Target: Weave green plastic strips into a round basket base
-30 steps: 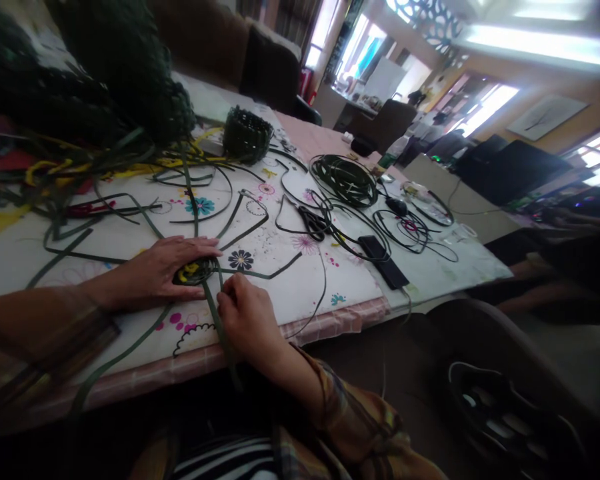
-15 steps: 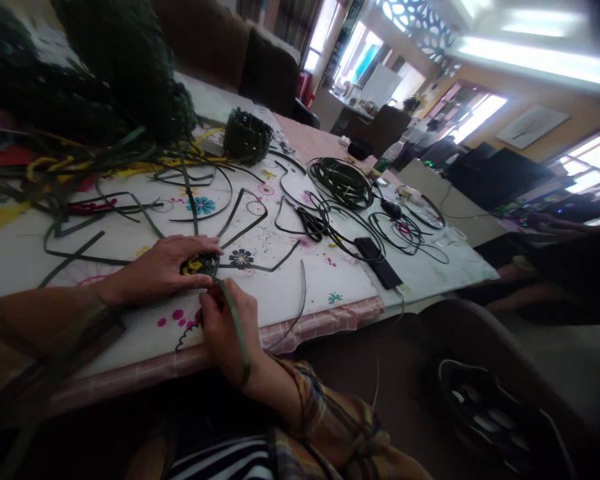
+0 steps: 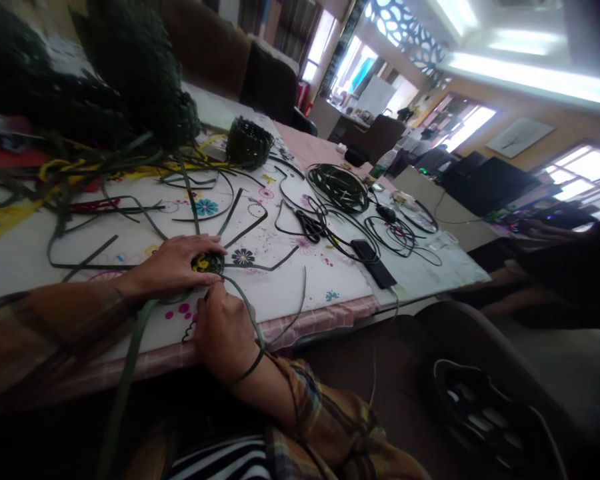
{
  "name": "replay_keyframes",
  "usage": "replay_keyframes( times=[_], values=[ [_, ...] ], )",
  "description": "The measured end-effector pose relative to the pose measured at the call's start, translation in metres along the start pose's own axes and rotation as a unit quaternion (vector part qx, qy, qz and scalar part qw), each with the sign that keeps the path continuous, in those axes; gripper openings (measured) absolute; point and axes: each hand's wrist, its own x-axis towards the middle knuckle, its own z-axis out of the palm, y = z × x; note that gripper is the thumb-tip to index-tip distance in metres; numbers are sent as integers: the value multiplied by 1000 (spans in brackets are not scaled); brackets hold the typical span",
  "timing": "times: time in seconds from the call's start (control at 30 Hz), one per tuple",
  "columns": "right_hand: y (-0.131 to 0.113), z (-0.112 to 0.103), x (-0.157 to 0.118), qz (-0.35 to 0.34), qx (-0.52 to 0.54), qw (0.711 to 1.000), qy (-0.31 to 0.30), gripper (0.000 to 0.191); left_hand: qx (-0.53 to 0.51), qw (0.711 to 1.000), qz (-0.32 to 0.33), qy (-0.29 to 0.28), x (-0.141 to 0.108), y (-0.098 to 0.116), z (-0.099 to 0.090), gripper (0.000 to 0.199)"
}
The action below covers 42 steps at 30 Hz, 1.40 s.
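Note:
My left hand (image 3: pixel 173 265) curves around a small round woven base (image 3: pixel 210 264) of dark green strips with yellow at its centre, fingers on its far rim and thumb on the near side. Against the near edge, my right hand (image 3: pixel 226 327) is closed in a pinch at a green strip (image 3: pixel 247 303), its fingertips mostly hidden. That strip loops over my right wrist. Several flat spokes, such as the bent strip (image 3: pixel 247 230), radiate from the base across the tabletop. Another green strip (image 3: pixel 137 333) hangs over the front edge between my forearms.
A small woven basket (image 3: pixel 249 143) stands behind, with large dark woven pieces (image 3: pixel 135 73) at far left. Black scissors (image 3: pixel 309 225), a coiled strip bundle (image 3: pixel 336 187) and a phone (image 3: pixel 373 263) lie rightward. Another person's arm (image 3: pixel 500 290) shows at the right.
My right hand has turned knuckles up at the base's near edge. The strip over my right wrist has swung right into a wider loop, and the hanging strip at left has moved rightward.

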Motion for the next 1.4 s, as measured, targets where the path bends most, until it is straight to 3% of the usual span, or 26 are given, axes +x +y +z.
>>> replay_keyframes(
  times=[0.17, 0.3, 0.37, 0.43, 0.53, 0.57, 0.6, 0.63, 0.7, 0.77, 0.9, 1.0, 1.13, 1.3, 1.4],
  values=[
    [-3, -3, -9, -69, -58, 995, -38, 16, 74, 997, -32, -1, -1, 11, 3, 66],
    [8, -18, -26, -212, -43, 975, -42, 18, 95, 995, -27, -13, -3, 15, 2, 64],
    [23, -27, -33, -353, -13, 932, -83, 14, 101, 995, -20, -18, -3, 17, 0, 64],
    [48, -40, -37, -480, 13, 860, -173, 15, 105, 994, -17, -25, -3, 18, -3, 64],
    [106, -74, -35, -539, 54, 776, -322, 22, 110, 993, -17, -33, -3, 19, -4, 64],
    [126, -89, -33, -505, 96, 790, -334, 20, 111, 993, -16, -34, -3, 19, -4, 64],
    [145, -103, -29, -450, 141, 822, -319, 21, 111, 993, -15, -34, -3, 19, -4, 64],
    [159, -115, -25, -386, 179, 868, -255, 25, 111, 993, -14, -34, -3, 19, -3, 64],
    [172, -127, -14, -284, 178, 942, -12, 29, 110, 993, -15, -35, -3, 17, -3, 62],
    [164, -118, -1, -270, 96, 951, 113, 27, 108, 993, -15, -36, -3, 15, -3, 61],
    [115, -66, 33, -400, -31, 915, 51, 55, 116, 993, -7, -35, -2, 12, -2, 64],
    [98, -40, 57, -438, -86, 895, 4, 55, 120, 992, -14, -43, -3, 14, -2, 63],
    [112, -30, 72, -435, -58, 898, -17, 48, 103, 994, -17, -42, -3, 19, -4, 67],
    [124, -29, 71, -404, 38, 914, -15, 43, 64, 998, -14, -14, -7, 11, -3, 81],
    [120, -30, 68, -401, 43, 915, -11, 47, 34, 999, 17, 2, -14, 0, -3, 70]
  ],
)
